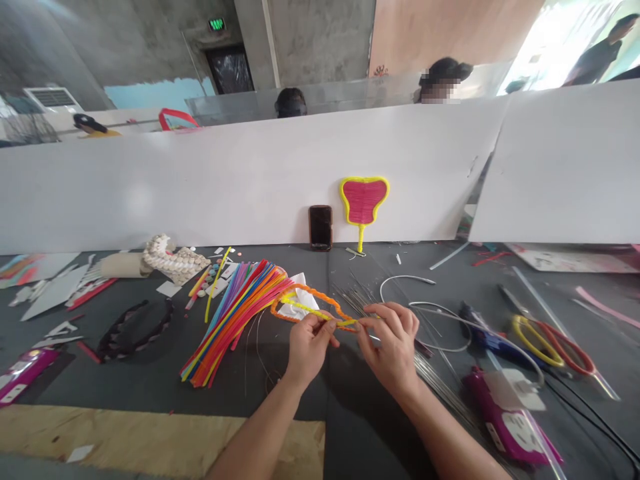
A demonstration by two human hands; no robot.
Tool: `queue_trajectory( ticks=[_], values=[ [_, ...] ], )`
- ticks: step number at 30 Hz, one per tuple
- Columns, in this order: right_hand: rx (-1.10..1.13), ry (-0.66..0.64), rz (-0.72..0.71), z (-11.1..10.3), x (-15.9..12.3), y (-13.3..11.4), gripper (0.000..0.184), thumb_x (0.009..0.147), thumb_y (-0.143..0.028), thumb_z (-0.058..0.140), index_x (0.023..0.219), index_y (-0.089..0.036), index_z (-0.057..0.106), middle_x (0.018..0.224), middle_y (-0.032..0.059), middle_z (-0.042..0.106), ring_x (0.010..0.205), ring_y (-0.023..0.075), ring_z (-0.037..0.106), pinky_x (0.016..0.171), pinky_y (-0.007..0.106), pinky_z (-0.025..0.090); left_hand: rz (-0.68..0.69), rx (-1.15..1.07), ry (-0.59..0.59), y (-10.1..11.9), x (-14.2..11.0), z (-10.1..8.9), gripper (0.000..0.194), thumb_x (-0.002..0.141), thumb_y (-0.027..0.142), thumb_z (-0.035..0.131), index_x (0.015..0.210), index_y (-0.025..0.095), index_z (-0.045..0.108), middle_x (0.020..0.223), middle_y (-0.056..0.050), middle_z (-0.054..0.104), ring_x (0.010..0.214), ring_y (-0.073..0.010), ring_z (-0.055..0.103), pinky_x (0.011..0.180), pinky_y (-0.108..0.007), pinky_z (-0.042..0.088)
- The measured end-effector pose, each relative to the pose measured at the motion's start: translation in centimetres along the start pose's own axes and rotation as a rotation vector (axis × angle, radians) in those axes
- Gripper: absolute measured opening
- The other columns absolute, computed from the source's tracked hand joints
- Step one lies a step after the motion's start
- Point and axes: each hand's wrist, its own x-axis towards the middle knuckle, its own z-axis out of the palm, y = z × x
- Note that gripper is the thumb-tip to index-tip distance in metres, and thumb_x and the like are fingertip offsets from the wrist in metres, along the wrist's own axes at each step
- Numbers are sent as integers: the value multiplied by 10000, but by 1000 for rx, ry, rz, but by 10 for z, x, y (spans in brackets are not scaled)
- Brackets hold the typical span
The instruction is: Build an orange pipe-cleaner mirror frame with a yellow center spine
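- The phone (321,228), propped upright against the white panel (225,187), is the landmark.
- Nearer the wearer than the phone, the orange-and-yellow loop (313,289) is held up over the dark tabletop (363,427), its wide end to the left.
- Left hand (307,347): thumb and fingers pinch the loop's yellow strip, closed narrow, just below the phone in view.
- Right hand (393,340): thumb and index finger pinch the narrow end, below and right of the phone; the other fingers curl loosely.
- Left of and nearer than the phone, the bundle of coloured strips (227,327) lies beside the loop, crowding that side.
- Just right of the phone, the red-and-yellow fan (366,202) stands against the panel.
- Right of and nearer than the phone, metal rods (443,387) lie close by the right hand, limiting room there.
- Dark tabletop shows between the forearms, directly nearer than the phone.
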Motion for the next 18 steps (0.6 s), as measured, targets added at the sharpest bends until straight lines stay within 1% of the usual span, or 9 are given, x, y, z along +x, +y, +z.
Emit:
queue_trajectory(
  ticks=[4, 6, 8, 9, 11, 13, 15, 17, 18],
  values=[
    [30, 0, 48, -1, 2, 1, 65, 815, -207, 600, 759, -236, 615, 915, 33, 649, 952, 236, 525, 860, 414, 343, 5, 30, -53, 0, -1, 1, 216, 743, 387, 640, 767, 172, 634, 521, 10, 619, 421, -116, 566, 392, -188, 354],
    [92, -50, 50, -3, 4, 1, 72, 824, -224, 588, 772, -243, 633, 910, 32, 657, 940, 234, 533, 871, 423, 345, -30, -21, -43, -1, 3, -2, 233, 724, 395, 652, 769, 168, 627, 549, 7, 631, 413, -109, 560, 360, -179, 326],
    [231, -96, 122, -6, 7, 3, 111, 855, -255, 541, 815, -240, 643, 901, 41, 661, 911, 225, 553, 858, 413, 375, -103, -103, -47, -1, 7, -7, 251, 688, 394, 681, 756, 162, 614, 562, 9, 630, 404, -99, 553, 333, -166, 300],
    [326, -112, 205, -8, 8, 5, 146, 873, -279, 511, 835, -229, 642, 881, 50, 661, 874, 216, 566, 822, 391, 406, -158, -146, -76, 0, 10, -10, 255, 670, 386, 696, 744, 158, 607, 565, 7, 631, 397, -93, 546, 323, -159, 290],
    [533, -161, 423, -10, 11, 12, 217, 893, -335, 476, 852, -195, 636, 813, 58, 653, 768, 189, 578, 713, 329, 454, -273, -218, -194, 2, 13, -18, 247, 646, 350, 718, 717, 143, 605, 582, -8, 645, 373, -70, 516, 311, -147, 273],
    [700, -258, 606, -11, 14, 18, 245, 863, -390, 529, 841, -173, 641, 751, 50, 641, 685, 164, 567, 631, 281, 460, -353, -273, -313, 5, 15, -24, 225, 634, 311, 731, 697, 131, 612, 600, -27, 661, 353, -50, 487, 304, -139, 264],
    [823, -383, 679, -11, 14, 20, 250, 798, -413, 620, 835, -168, 656, 737, 38, 638, 660, 148, 560, 603, 259, 458, -403, -318, -404, 7, 15, -29, 203, 632, 282, 739, 688, 129, 617, 582, -30, 658, 336, -42, 470, 301, -135, 267],
    [931, -505, 680, -9, 13, 17, 247, 755, -409, 670, 829, -174, 669, 729, 24, 634, 637, 134, 554, 579, 244, 453, -435, -345, -474, 8, 13, -31, 187, 639, 266, 741, 694, 130, 625, 564, -21, 646, 328, -41, 466, 299, -134, 282],
    [984, -564, 665, -8, 12, 13, 234, 753, -402, 675, 817, -177, 675, 725, 18, 627, 626, 126, 551, 571, 240, 452, -442, -353, -488, 8, 12, -30, 183, 642, 262, 743, 698, 131, 629, 563, -15, 640, 328, -39, 467, 298, -132, 289]
  ],
)
